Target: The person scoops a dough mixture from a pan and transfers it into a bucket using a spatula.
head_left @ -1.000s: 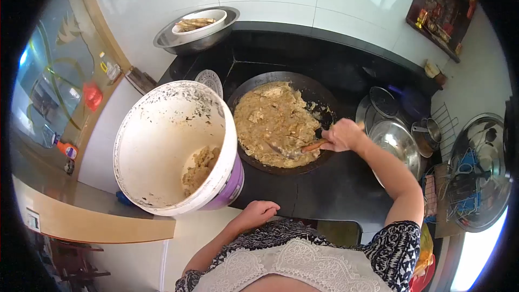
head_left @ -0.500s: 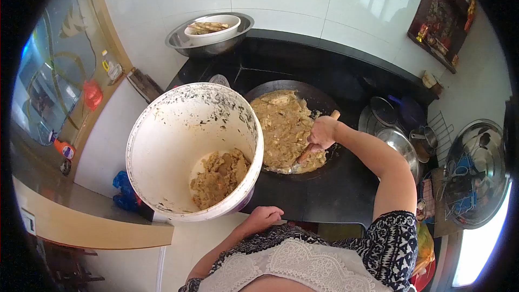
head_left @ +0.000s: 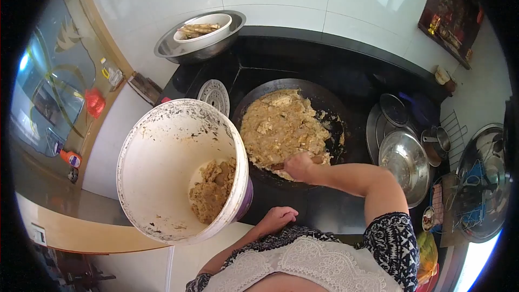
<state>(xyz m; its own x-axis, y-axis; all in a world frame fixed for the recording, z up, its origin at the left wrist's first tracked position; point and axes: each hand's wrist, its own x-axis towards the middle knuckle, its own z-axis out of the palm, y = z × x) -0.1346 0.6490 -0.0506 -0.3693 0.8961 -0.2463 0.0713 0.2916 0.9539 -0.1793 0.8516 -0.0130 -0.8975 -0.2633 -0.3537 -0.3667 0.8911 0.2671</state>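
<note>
My right hand (head_left: 300, 167) is closed around the wooden handle (head_left: 318, 159) of a tool whose working end is hidden in the mash, so its kind does not show. It is at the near edge of a large dark wok (head_left: 339, 148). Thick, lumpy, yellow-brown mash (head_left: 281, 124) fills much of the wok. My left hand (head_left: 279, 219) rests by the counter's front edge, fingers curled, with nothing visible in it. Left of the wok stands a big white bucket (head_left: 154, 157), tilted towards me, with more mash (head_left: 212, 192) at its bottom and dark specks on its wall.
A perforated white disc (head_left: 214, 96) lies behind the bucket. At the back left, a steel basin (head_left: 200, 54) carries a white bowl (head_left: 220, 33) of pale sticks. Metal bowls (head_left: 404, 165), lids and a wire rack (head_left: 454, 130) crowd the right side. A spray bottle (head_left: 70, 158) stands far left.
My right hand has moved left and towards me, drawing the tool along the wok's near edge. The view has shifted slightly, and the bucket appears lower and further left. My left hand stays near the counter edge.
</note>
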